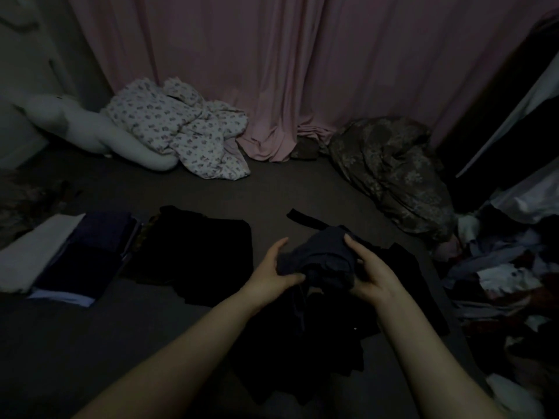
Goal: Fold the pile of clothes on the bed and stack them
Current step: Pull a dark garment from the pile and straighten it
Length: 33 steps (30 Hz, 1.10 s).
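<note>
1. Nearest to us, our two forearms reach out over a heap of dark clothes (305, 352) on the bed (127, 343), which puts the unsorted work directly under our reach.
2. Our left hand (273, 269) curls round the left edge of a crumpled grey-blue garment (320, 255), thumb underneath and fingers over the top; our right hand (370, 267) grips the opposite edge the same way. We judge that both hands hold it lifted above the heap so it can be shaken out and its seams found before folding.
3. Light is very poor, so we cannot tell what kind of garment it is or whether any fold is already in it.
4. To the left, a folded black piece (199, 252) lies flat, and further left a stack of folded items (69, 255) in white and navy sits with its edges roughly squared. We reckon finished pieces go there, well apart from the heap, so they do not get mixed back in.
5. A dark strip of fabric (302, 217) lies just beyond the held garment.
6. On the right, a jumble of mixed clothes (508, 273) spills along the bed's edge, seemingly still to be folded.
7. At the far side, a floral quilt (181, 131), a white plush toy (75, 122) and a dark patterned blanket (390, 167) are bunched against the pink curtain (287, 71).
</note>
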Tool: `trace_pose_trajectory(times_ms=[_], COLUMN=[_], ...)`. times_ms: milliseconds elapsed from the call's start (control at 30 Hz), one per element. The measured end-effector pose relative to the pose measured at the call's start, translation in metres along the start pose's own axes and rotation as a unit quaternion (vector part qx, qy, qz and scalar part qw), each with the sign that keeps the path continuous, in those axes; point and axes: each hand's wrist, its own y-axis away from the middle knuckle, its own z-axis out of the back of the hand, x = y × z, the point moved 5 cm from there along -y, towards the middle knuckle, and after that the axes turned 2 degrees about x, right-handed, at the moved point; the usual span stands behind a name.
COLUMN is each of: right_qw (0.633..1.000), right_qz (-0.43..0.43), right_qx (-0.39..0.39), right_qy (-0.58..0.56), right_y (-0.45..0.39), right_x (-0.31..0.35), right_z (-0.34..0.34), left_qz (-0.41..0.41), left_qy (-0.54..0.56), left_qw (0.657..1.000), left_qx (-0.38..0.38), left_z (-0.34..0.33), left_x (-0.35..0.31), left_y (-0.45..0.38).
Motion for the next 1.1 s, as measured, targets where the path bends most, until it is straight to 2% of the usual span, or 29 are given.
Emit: trace_pose_trajectory(times_ms=[133,233,333,500,600,767,833,933,967,1033,1067,1100], right_qw=[0.99,0.969,0.951,0.959,0.948,0.872,0.809,0.692,0.674,0.669,0.689,0.73], right_qz=[0.018,0.063,0.086,0.11,0.149,0.214,0.23,0.24,0.26,0.297,0.31,0.299], right_qx=[-0.099,-0.147,-0.159,-0.18,-0.211,-0.278,-0.316,-0.368,-0.372,-0.355,-0.335,-0.316], right_qy=[0.097,0.188,0.253,0.189,0.185,0.341,0.438,0.572,0.583,0.581,0.563,0.527], right_y=[-0.001,-0.003,-0.005,-0.015,-0.014,-0.016,-0.018,-0.015,-0.015,-0.019,-0.021,-0.025], right_x=[0.002,0.011,0.014,0.014,0.017,0.027,0.034,0.045,0.048,0.049,0.048,0.046], right_z=[0.028,0.044,0.048,0.055,0.062,0.068,0.068,0.054,0.05,0.042,0.039,0.037], left_qz=[-0.051,-0.068,-0.064,-0.029,-0.013,0.044,0.063,0.077,0.081,0.086,0.087,0.09], left_qy=[0.021,0.051,0.032,0.063,0.076,0.112,0.116,0.072,0.028,-0.093,-0.153,-0.214], left_qw=[0.993,0.987,0.987,0.986,0.98,0.971,0.963,0.947,0.943,0.933,0.929,0.925], left_qx=[-0.103,-0.136,-0.146,-0.149,-0.181,-0.206,-0.236,-0.302,-0.322,-0.337,-0.326,-0.301], left_z=[0.033,0.056,0.07,0.09,0.111,0.143,0.155,0.179,0.188,0.203,0.208,0.21], left_x=[-0.029,-0.048,-0.059,-0.049,-0.043,-0.035,-0.032,-0.022,-0.017,-0.011,-0.009,-0.007], left_y=[-0.008,-0.017,-0.022,-0.024,-0.026,-0.025,-0.024,-0.022,-0.021,-0.018,-0.017,-0.017])
